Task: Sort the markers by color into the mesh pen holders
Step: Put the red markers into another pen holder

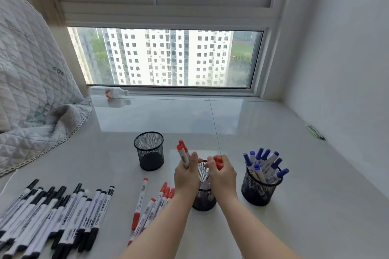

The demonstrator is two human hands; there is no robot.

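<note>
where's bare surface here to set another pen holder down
Bare: behind the empty holder toward the bottle, and right of the blue holder toward the wall. Crowded: front left, with black markers and red markers.

Glossy, mirror-smooth pale surface (pixel 263 124) throws back the window light. 3 black wire-mesh holders (pixel 149 151) look like matt metal. Markers (pixel 141 202) show smooth white plastic barrels. At 9 o'clock, quilted cloth bedding (pixel 31 82), soft and matt.
</note>
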